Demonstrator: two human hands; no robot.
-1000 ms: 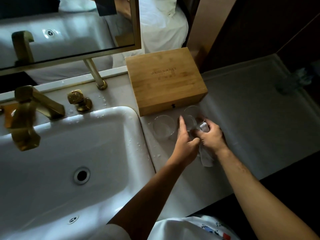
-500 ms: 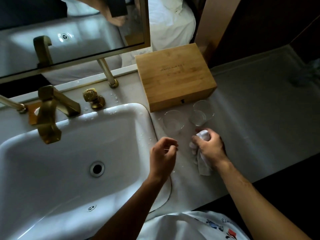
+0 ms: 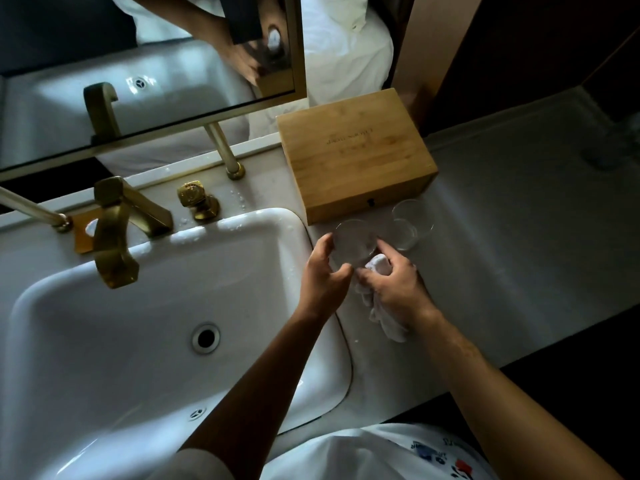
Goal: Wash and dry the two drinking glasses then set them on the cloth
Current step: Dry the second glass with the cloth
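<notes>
The near glass [image 3: 354,241] stands upright on the counter, right in front of the box [image 3: 356,157], just up from both sets of fingertips; the left hand [image 3: 320,271] cups around its left side, fingers spread and looks like barely touching, not gripping yet; the right hand [image 3: 393,289] stays clenched on the rag [image 3: 379,306], index touching the rim; the other glass [image 3: 410,223] stands just right, so the left hand looks better placed to lift.

The wooden box [image 3: 356,157] is blocking the worktop [image 3: 519,244] at twelve o'clock, the two glasses [image 3: 355,241] sitting tight against its front. Toward three o'clock the cloth-covered worktop is lying open; the sink [image 3: 156,341] is dropping away at nine.
</notes>
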